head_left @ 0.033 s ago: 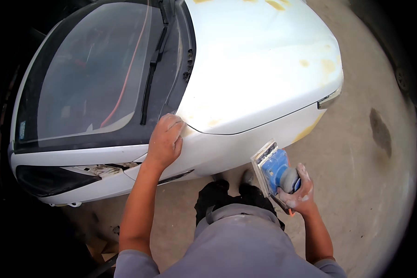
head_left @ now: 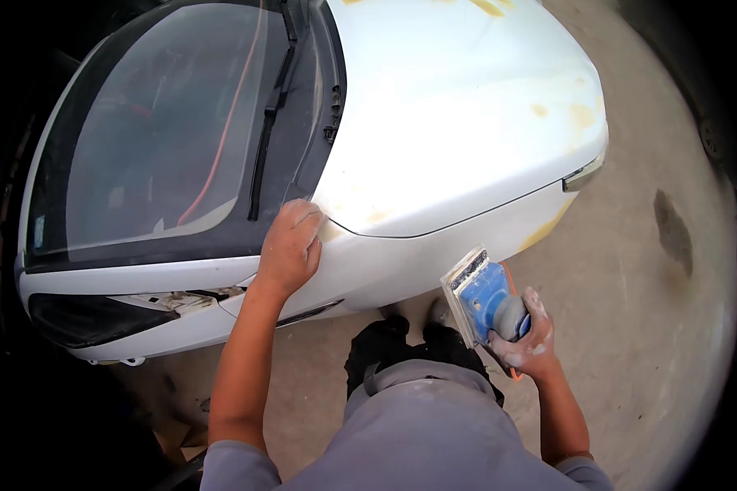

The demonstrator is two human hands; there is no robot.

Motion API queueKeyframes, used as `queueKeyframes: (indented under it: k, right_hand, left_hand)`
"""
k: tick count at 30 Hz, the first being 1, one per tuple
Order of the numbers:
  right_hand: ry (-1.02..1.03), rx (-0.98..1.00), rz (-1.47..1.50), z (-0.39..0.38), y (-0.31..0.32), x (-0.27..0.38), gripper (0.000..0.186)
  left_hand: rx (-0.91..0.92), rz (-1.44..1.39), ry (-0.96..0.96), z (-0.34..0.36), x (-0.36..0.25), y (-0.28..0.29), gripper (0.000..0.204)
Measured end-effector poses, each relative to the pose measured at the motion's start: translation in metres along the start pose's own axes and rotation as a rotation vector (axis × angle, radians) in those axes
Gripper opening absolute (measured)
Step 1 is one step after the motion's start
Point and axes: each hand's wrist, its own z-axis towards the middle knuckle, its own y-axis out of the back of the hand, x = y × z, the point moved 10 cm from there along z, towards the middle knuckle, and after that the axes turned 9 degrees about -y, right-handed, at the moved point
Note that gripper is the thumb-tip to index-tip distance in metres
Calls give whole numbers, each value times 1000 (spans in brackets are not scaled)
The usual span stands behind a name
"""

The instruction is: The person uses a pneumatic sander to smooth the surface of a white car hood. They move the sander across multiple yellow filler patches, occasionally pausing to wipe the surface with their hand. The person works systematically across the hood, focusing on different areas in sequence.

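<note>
My right hand (head_left: 531, 344) is wrapped round the grey grip of a blue sander (head_left: 487, 296), whose flat pad is tipped up and faces left, apart from the car's side. White dust coats the fingers. My left hand (head_left: 292, 245) rests on the white car (head_left: 368, 262), by the rear corner of the hood (head_left: 450, 114) near the windshield's base. Its fingers are curled and pressed together; whatever may be between them is hidden. Yellowish patches mark the hood and the front fender.
The windshield (head_left: 155, 147) and black wiper (head_left: 264, 155) lie to the left. An orange hose (head_left: 515, 373) trails at the sander. Concrete floor (head_left: 630, 344) with a dark stain (head_left: 672, 233) stretches right. Cardboard (head_left: 172, 434) lies at lower left.
The sander has shifted very slightly to the left, and more of the orange hose shows behind it. My left hand has hardly moved.
</note>
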Motion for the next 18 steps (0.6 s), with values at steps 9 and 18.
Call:
queueKeyframes:
  k: [9,18]
  right_hand:
    - [-167,53,93,14,-18,37,74]
    - [-297,-95,61,30,10,87,82]
  left_hand:
    - [161,-126,-144,5,-68,-42,33]
    - [-235,-631,-62,-22,-97,-71,28]
